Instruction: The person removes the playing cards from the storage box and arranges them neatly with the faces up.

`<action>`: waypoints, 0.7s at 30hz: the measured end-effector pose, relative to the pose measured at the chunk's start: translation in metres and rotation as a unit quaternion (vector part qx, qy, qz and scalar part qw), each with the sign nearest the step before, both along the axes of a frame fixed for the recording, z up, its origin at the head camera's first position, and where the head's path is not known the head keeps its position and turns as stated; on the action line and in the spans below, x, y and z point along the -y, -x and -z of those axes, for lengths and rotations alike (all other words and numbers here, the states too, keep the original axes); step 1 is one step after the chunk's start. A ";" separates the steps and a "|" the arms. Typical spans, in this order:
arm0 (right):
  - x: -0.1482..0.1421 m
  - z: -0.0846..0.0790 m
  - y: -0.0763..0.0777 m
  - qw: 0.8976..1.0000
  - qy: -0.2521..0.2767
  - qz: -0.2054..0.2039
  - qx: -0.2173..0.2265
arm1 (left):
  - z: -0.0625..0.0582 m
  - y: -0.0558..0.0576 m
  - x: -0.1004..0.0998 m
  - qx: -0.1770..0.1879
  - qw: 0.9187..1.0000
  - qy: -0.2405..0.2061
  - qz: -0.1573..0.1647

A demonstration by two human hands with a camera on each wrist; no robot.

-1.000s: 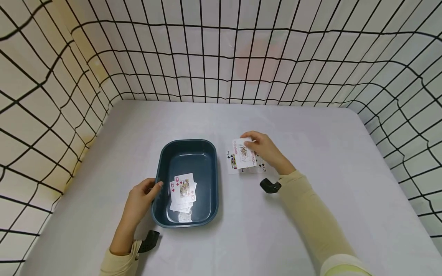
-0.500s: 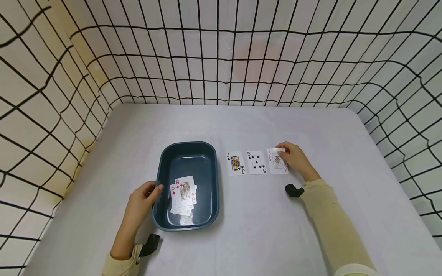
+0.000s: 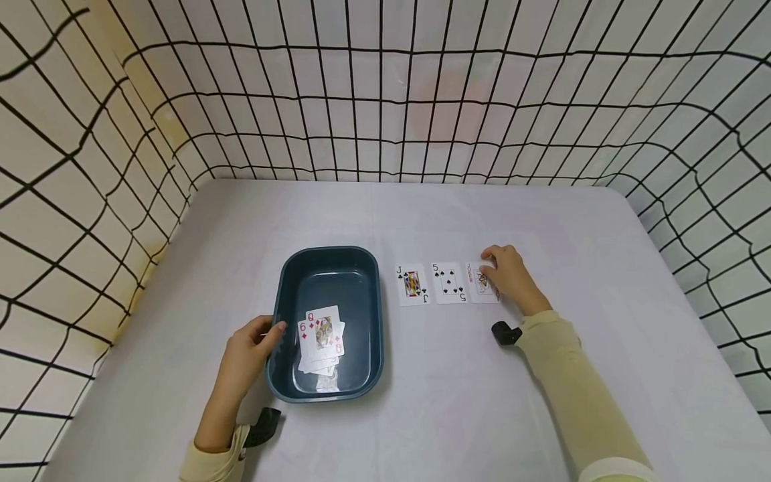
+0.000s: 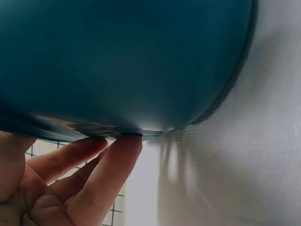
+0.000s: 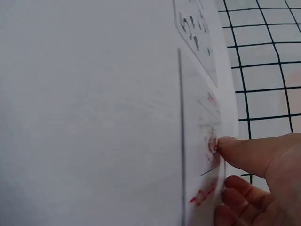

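Observation:
A joker card [image 3: 480, 289] with red lettering lies face up on the table, at the right end of a row with a jack of clubs [image 3: 412, 284] and a five of spades [image 3: 448, 282]. Over its upper right part is my right hand [image 3: 512, 276], fingers spread apart; in the right wrist view the thumb [image 5: 244, 153] meets the joker's picture and the fingertips lie beside its edge. My left hand [image 3: 243, 348] grips the left rim of the dark blue tub [image 3: 375, 348], thumb at the rim, fingers against the outer wall [image 4: 127, 66].
Inside the tub a small pile of cards [image 3: 322, 338] lies face up, with a queen and a six of diamonds showing. White cloth covers the table [image 3: 440, 402]. A black grid netting [image 3: 385, 100] rises at the back and both sides.
My right hand carried the joker rightward from above the jack and five and laid it beside the five. Since then its fingers have loosened from the card. The left hand stays at the tub.

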State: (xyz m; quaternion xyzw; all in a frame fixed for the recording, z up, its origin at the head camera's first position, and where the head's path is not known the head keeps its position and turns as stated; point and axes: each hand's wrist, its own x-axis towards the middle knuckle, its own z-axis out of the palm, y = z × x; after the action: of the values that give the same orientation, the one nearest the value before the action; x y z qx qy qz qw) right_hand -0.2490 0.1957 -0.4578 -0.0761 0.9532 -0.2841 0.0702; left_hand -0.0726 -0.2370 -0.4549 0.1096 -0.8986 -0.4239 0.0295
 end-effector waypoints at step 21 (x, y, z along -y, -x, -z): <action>0.127 -0.079 -0.006 0.982 0.117 -0.142 -0.043 | 0.040 0.010 0.015 -0.016 0.999 0.027 -0.010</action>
State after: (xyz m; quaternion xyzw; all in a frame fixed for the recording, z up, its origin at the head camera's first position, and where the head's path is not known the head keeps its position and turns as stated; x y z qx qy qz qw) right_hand -0.2431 0.0684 -0.3792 -0.2302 0.8951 -0.3770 0.0596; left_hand -0.0824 -0.2523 -0.4953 0.1108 -0.9080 -0.4009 0.0513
